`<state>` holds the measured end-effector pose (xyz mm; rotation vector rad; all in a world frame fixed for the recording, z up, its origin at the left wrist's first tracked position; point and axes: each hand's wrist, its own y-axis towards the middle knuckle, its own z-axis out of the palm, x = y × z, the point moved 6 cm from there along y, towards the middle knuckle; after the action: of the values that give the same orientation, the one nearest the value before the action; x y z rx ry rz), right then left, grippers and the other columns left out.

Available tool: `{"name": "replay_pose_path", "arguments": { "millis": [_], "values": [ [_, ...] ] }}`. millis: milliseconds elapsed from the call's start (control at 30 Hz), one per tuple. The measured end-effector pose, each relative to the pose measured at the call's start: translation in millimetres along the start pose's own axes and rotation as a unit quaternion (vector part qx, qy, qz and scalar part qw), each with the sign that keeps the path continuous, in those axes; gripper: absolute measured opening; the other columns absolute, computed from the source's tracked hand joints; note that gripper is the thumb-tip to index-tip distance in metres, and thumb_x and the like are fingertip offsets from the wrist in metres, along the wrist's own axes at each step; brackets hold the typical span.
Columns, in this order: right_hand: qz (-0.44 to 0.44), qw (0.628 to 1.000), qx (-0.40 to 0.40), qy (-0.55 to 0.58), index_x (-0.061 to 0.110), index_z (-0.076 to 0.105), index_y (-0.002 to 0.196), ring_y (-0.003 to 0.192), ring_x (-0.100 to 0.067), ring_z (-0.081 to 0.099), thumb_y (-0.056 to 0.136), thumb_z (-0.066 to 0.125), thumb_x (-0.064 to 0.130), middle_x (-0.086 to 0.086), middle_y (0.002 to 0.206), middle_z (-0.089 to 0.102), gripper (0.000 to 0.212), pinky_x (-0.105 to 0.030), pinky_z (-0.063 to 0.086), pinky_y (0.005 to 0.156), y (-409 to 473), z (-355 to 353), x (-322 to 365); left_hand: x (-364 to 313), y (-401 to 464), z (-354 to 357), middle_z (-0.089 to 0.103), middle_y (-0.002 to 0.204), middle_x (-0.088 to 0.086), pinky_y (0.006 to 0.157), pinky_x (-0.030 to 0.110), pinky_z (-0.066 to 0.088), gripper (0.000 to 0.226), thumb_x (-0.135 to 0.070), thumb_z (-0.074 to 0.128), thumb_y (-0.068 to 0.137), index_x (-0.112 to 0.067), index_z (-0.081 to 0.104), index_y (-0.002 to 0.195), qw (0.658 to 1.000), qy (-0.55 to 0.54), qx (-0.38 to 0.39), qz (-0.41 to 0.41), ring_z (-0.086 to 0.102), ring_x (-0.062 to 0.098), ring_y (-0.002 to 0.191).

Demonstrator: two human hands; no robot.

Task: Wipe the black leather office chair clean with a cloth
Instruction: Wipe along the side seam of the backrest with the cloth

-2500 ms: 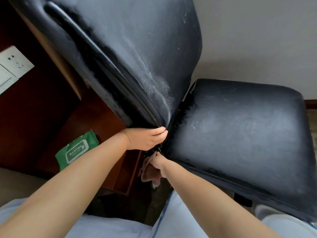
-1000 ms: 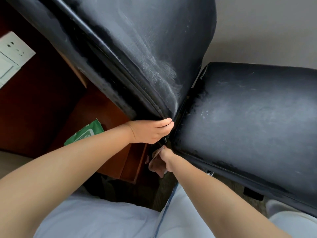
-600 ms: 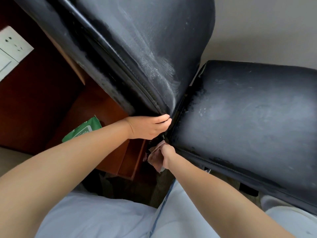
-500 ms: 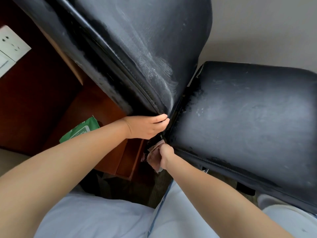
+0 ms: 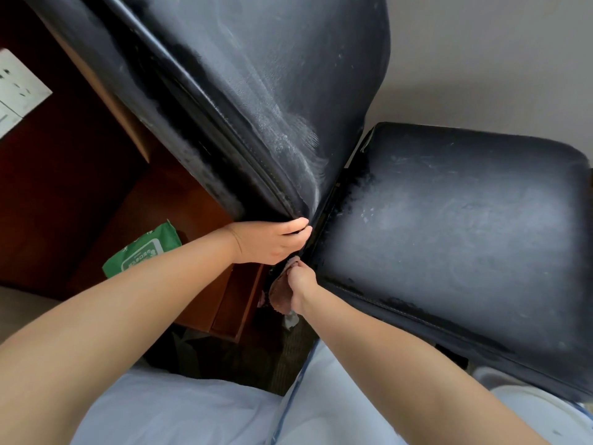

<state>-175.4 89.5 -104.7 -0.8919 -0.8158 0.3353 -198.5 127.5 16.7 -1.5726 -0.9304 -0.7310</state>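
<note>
The black leather office chair fills the view: its dusty backrest (image 5: 256,91) slants across the upper left and its seat (image 5: 449,226) lies at the right. My left hand (image 5: 272,240) grips the bottom corner of the backrest where it meets the seat. Just below it, my right hand (image 5: 300,285) clutches a brownish-pink cloth (image 5: 279,292) and presses it into the gap at the seat's rear corner. Most of the cloth hangs under my fingers.
A dark red wooden desk (image 5: 160,203) stands left of the chair, with a green pack of wet wipes (image 5: 142,252) on a lower shelf. White wall sockets (image 5: 17,88) sit at the far left. A grey wall (image 5: 497,59) lies behind the seat.
My right hand with the cloth has worked slightly up and down in the gap below the backrest. My left hand has kept its hold on the backrest corner.
</note>
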Motion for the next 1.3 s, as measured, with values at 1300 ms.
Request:
{"name": "replay_pose_path", "arguments": {
  "millis": [1300],
  "values": [
    [-0.010, 0.972, 0.024, -0.233, 0.012, 0.023, 0.149, 0.133, -0.030, 0.037, 0.104, 0.028, 0.018, -0.011, 0.149, 0.034, 0.046, -0.038, 0.029, 0.108, -50.9, -34.4, -0.6, 16.3, -2.4, -31.7, 0.034, 0.152, 0.012, 0.113, 0.051, 0.002, 0.056, -0.018, 0.032, 0.092, -0.003, 0.034, 0.146, 0.998, 0.037, 0.039, 0.034, 0.029, 0.025, 0.142]
  ]
}}
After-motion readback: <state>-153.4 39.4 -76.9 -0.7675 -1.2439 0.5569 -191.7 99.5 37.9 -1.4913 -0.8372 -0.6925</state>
